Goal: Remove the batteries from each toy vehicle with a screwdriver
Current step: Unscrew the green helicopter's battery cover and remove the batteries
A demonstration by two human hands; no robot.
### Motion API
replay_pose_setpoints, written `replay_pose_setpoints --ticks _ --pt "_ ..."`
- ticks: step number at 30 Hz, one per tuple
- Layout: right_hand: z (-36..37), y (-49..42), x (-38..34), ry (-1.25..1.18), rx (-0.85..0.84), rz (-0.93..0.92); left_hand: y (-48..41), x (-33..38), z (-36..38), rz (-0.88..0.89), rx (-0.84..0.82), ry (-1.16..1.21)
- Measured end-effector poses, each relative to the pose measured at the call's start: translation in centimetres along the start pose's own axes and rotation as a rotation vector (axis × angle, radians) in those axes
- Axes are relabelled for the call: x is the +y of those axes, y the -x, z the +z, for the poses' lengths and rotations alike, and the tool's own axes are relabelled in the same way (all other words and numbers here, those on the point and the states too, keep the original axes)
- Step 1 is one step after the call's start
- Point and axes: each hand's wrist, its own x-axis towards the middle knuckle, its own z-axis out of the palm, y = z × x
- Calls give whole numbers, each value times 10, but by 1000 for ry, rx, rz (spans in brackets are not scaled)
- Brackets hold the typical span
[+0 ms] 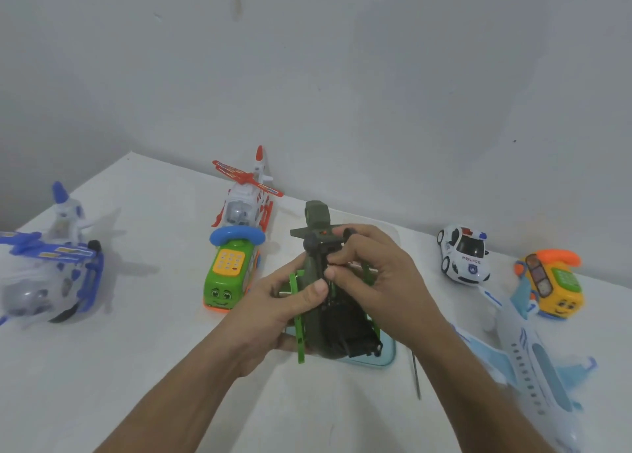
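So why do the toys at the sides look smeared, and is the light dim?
Head view: the wide lens stretches and softens the edges, so the blue helicopter and the pale blue plane blur, while the green helicopter in the middle looks sharper; the light is flat and dim, with faint soft shadows on the table.

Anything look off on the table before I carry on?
Nothing looks broken or spilled. The olive helicopter appears belly-up, gripped by the left hand and right hand above the clear tray. The screwdriver lies unused on the table.
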Motion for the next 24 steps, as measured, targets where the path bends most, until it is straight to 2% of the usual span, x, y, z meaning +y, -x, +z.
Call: replay_pose_setpoints --ticks 6,16,24 --pt "9 0 -15 -23 80 28 3 5 -7 10 -18 -6" --pt "9 -6 -36 -286 92 467 4 13 -12 25 -37 -30" --pt "16 -13 -30 -363 106 547 4 14 -13 12 -37 -56"
